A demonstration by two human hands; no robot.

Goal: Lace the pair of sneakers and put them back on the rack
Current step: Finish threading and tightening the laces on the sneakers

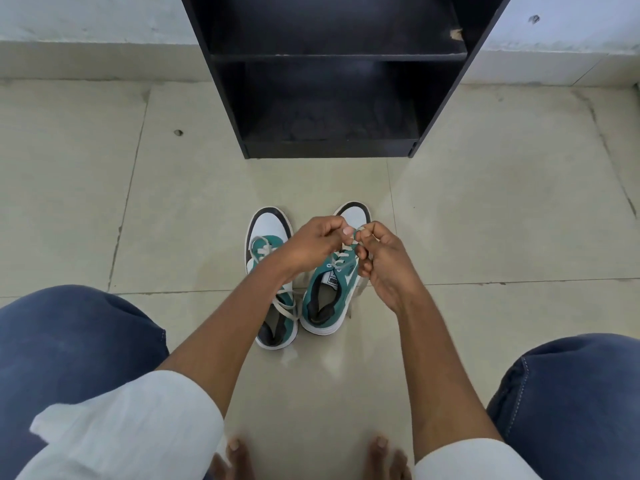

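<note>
Two green, white and black sneakers stand side by side on the floor, toes pointing at the rack. The left sneaker (268, 258) has loose white laces trailing over its opening. Above the right sneaker (329, 296) my left hand (311, 247) and my right hand (381, 261) meet, each pinching an end of its white lace (341, 258) near the upper eyelets. A lace end hangs down the shoe's right side. The black shoe rack (332, 57) stands ahead with bare shelves.
Pale tiled floor (173, 220) spreads around the shoes. My knees in blue trousers (69, 348) frame the view at both sides, and bare toes (239, 455) show at the bottom. A white wall runs behind the rack.
</note>
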